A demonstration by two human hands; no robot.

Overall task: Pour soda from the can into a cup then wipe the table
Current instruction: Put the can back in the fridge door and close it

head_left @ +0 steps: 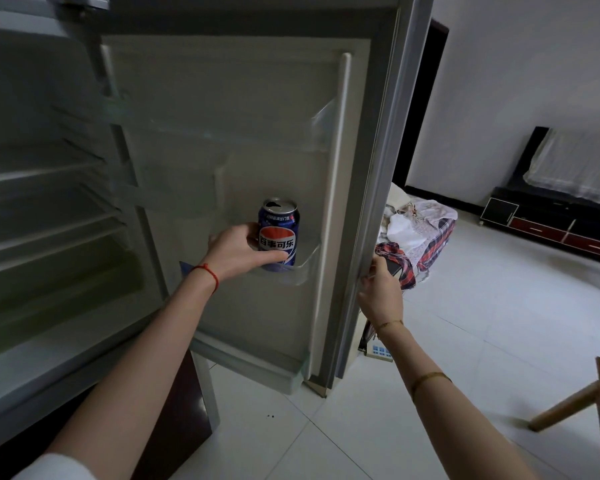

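My left hand [238, 251] wraps the can [278, 233], upright in the lower door bin [309, 263], ready to lift it out, while my right hand [381, 292] grips the door [368, 220] edge, holding it open.

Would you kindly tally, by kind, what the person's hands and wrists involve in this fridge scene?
Blue aluminium soda can, in the left hand's grip: 1
Grey fridge door, edge held by the right hand: 1
Red string bracelet: 1
Thin gold bangle on the right wrist: 1
Total: 4
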